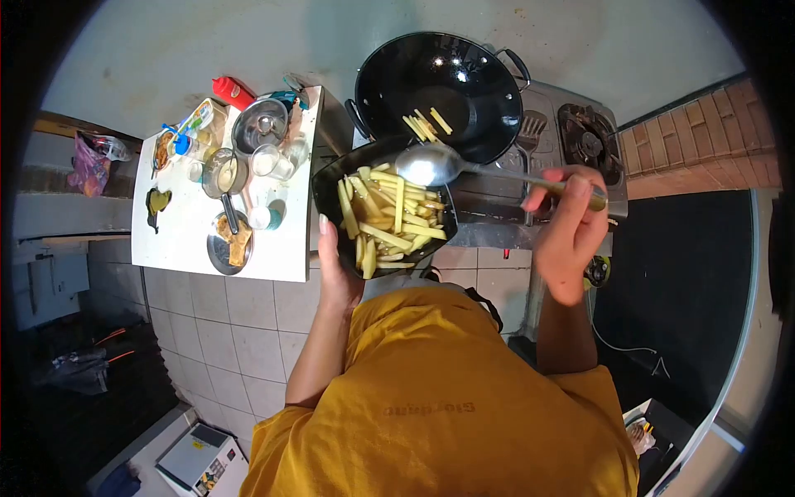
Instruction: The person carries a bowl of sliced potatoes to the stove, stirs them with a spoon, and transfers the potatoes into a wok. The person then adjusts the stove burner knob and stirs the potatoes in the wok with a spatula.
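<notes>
My left hand [333, 269] grips the near left side of a black bowl [326, 184]. Cut potato sticks [389, 217] fill the bowl, which I hold in front of the stove. In my right hand [573, 219] is the handle of a large metal spoon [429, 165], fingers closed round its end. The spoon's head lies over the bowl's far edge, above the potato sticks. Just beyond stands a black wok [484, 99] with several potato sticks [424, 126] on its near inner side. Whether the spoon touches the potatoes I cannot tell.
A gas stove [542, 108] carries the wok, with a slotted spatula [530, 132] lying beside a bare burner [586, 137]. On the white table [178, 236] at left are a saucepan [224, 174], a metal bowl [261, 124], jars, a red bottle [233, 93] and a plate [217, 253] with bread-like slices.
</notes>
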### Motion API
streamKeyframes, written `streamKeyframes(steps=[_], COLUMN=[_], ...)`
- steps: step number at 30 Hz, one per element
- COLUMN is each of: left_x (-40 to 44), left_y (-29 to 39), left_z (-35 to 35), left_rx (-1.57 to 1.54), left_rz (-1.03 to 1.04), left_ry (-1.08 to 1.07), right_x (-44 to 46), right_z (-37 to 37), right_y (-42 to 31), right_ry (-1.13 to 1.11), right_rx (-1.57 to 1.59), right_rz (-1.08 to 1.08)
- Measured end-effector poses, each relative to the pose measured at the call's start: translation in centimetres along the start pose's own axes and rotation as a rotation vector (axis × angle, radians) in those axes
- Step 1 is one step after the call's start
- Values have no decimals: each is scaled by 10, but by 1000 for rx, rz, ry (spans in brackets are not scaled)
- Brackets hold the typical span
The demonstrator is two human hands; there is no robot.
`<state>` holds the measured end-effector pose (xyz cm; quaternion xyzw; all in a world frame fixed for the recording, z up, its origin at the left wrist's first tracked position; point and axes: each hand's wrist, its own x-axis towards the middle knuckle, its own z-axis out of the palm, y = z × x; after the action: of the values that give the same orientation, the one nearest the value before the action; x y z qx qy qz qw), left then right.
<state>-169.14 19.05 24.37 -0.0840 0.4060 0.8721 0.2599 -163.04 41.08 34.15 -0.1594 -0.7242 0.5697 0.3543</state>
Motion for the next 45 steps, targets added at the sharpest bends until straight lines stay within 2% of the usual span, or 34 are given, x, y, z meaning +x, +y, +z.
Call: streamKeyframes(steps=[2, 6, 10, 12, 19, 23, 26, 28, 32, 36, 40, 43, 45], left_x=[2, 2, 2, 2, 5, 8, 11, 11, 14, 12, 12, 15, 17], left_y=[-5, -6, -7, -7, -4, -8, -10, -11, -12, -8, -2, -4, -8], left_z=[4, 15, 20, 20, 17, 10, 6, 5, 7, 13, 18, 17, 17], left_rx=[15, 36, 71, 91, 106, 93, 108, 115, 119, 94, 62, 80, 53], left_rz=[6, -24, -26, -39, -55, -102, -67, -43, -35, -47, -67, -96, -112], left_ry=[-16, -36, -54, -62, -100, -66, -59, -54, -52, -79, -79, -84, -55], right_x=[-7, -13, -10, -3, 4, 10, 8, 6, 5, 11, 17, 16, 14], right_z=[-4, -12, -13, -17, -14, -7, 5, 11, 16, 23, 11, 10, 13], right_y=[-1, -14, -9, -3, 5, 14, 18, 17, 22, 17, 19, 23, 23], right_ry=[-134, -58, -65, -231, -227, -253, -265, -133, -230, -84, -113, -224, -276], right_rx=[-96, -312, -299, -344, -141, -192, -130, -117, -174, -79, -150, -147, -119], right_rz=[-97, -184, -307, -361, -183, -207, -96, -27, 39, 85, 48, 36, 144])
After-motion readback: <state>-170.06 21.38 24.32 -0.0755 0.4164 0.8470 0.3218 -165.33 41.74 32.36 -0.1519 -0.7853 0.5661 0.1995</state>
